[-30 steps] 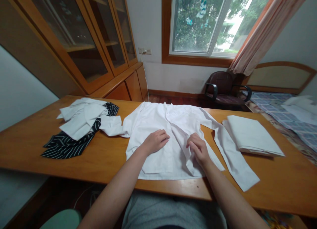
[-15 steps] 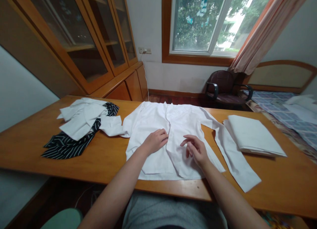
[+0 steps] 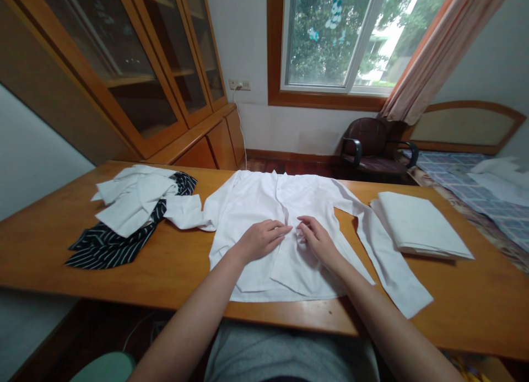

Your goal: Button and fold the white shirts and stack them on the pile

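A white button-up shirt (image 3: pixel 252 200) lies front side up on the table, its collar at the far side and its sleeves out to both sides. Over its front opening, my left hand (image 3: pixel 264 238) pinches the button edge with fingers pressed together. Just to the right, my right hand (image 3: pixel 316 240) has its fingers curled and its fingertips at the same edge, closed on the cloth. The fingertips nearly meet, and the button between them is hidden.
On the wooden table (image 3: pixel 173 277), white garments (image 3: pixel 132 197) lie over black striped cloth (image 3: pixel 111 247) at left. A folded white cloth (image 3: pixel 425 222) sits at right, near the shirt's sleeve. An armchair (image 3: pixel 367 145) stands beyond the far edge.
My right hand has moved left to the shirt's front edge and its fingers have closed. My left hand has shifted slightly right, drawing the left front panel over with it.
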`<act>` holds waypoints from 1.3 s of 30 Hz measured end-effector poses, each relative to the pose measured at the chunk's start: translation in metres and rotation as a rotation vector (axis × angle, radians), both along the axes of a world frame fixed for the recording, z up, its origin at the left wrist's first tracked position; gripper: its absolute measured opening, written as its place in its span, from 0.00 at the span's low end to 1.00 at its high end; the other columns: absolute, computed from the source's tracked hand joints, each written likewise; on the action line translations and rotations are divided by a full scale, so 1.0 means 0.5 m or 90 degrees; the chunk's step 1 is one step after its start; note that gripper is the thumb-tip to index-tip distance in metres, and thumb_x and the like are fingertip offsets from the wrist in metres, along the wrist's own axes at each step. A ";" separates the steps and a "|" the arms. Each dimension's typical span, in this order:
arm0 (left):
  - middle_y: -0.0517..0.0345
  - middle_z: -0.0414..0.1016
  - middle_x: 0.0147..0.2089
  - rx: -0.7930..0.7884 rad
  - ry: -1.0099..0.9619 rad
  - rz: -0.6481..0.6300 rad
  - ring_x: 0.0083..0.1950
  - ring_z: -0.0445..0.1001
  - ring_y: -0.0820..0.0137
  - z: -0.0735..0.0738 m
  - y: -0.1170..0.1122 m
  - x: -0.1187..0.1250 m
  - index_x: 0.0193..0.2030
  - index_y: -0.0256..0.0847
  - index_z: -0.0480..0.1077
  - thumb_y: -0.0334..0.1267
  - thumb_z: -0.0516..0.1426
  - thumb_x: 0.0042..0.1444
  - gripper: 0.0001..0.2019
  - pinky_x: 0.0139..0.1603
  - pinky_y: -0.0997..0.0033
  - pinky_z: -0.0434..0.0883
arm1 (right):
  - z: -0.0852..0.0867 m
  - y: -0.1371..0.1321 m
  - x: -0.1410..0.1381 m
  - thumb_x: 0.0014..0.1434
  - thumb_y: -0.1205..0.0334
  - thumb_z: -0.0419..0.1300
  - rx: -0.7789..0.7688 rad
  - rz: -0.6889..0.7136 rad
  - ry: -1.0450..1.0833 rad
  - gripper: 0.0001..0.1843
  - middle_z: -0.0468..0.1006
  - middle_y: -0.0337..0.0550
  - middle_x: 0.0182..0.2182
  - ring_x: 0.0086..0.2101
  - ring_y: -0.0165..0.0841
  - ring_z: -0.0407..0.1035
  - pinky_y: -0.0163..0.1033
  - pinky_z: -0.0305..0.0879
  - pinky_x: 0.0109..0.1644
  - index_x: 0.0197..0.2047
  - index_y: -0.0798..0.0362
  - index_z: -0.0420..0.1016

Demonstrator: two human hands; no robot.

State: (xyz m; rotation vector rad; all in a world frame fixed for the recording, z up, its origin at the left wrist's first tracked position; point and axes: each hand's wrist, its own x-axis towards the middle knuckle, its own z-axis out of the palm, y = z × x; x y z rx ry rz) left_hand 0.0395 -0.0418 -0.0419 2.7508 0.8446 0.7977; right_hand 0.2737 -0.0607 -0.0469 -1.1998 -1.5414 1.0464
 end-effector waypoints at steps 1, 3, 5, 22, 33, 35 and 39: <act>0.51 0.75 0.56 -0.004 -0.004 -0.018 0.54 0.75 0.65 0.003 -0.003 0.002 0.66 0.46 0.64 0.35 0.49 0.71 0.18 0.55 0.63 0.73 | 0.001 0.009 -0.004 0.64 0.43 0.54 -0.037 0.001 0.022 0.22 0.77 0.46 0.41 0.35 0.35 0.73 0.39 0.72 0.36 0.52 0.50 0.71; 0.50 0.76 0.55 -0.021 -0.006 -0.039 0.54 0.75 0.65 0.007 -0.009 0.008 0.64 0.44 0.64 0.32 0.49 0.70 0.18 0.55 0.63 0.73 | 0.004 0.028 -0.011 0.63 0.41 0.54 -0.087 -0.007 0.041 0.22 0.77 0.43 0.36 0.33 0.34 0.71 0.38 0.70 0.35 0.47 0.51 0.72; 0.50 0.78 0.49 -0.039 0.009 -0.043 0.49 0.77 0.65 0.010 -0.015 0.015 0.63 0.41 0.65 0.31 0.50 0.68 0.17 0.52 0.63 0.74 | 0.010 0.048 -0.018 0.63 0.41 0.54 -0.098 -0.025 0.015 0.21 0.76 0.40 0.31 0.31 0.33 0.70 0.37 0.67 0.34 0.40 0.51 0.72; 0.54 0.75 0.38 0.019 -0.017 0.033 0.41 0.74 0.64 -0.003 -0.017 0.023 0.47 0.40 0.67 0.28 0.52 0.61 0.10 0.42 0.64 0.73 | -0.001 0.058 -0.003 0.49 0.57 0.60 -0.073 -0.036 -0.102 0.09 0.77 0.39 0.26 0.30 0.33 0.69 0.36 0.64 0.35 0.31 0.52 0.77; 0.53 0.72 0.42 0.034 0.065 0.127 0.45 0.70 0.63 -0.019 0.010 0.022 0.46 0.41 0.72 0.32 0.55 0.66 0.06 0.45 0.62 0.72 | 0.026 0.046 0.010 0.48 0.58 0.63 -0.114 0.011 -0.018 0.13 0.81 0.42 0.31 0.32 0.35 0.72 0.39 0.66 0.37 0.36 0.54 0.82; 0.53 0.72 0.41 0.062 0.093 0.130 0.44 0.70 0.64 -0.021 0.010 0.024 0.44 0.41 0.73 0.33 0.54 0.67 0.06 0.43 0.64 0.71 | 0.028 0.044 0.004 0.50 0.58 0.62 -0.059 0.001 -0.036 0.12 0.80 0.42 0.32 0.33 0.35 0.71 0.39 0.66 0.39 0.36 0.53 0.82; 0.54 0.71 0.38 0.099 0.137 0.138 0.41 0.70 0.65 -0.021 0.010 0.031 0.41 0.40 0.72 0.31 0.52 0.68 0.08 0.39 0.66 0.69 | 0.029 0.042 -0.009 0.54 0.59 0.59 0.027 -0.025 -0.073 0.10 0.77 0.42 0.32 0.34 0.35 0.71 0.39 0.66 0.40 0.34 0.51 0.82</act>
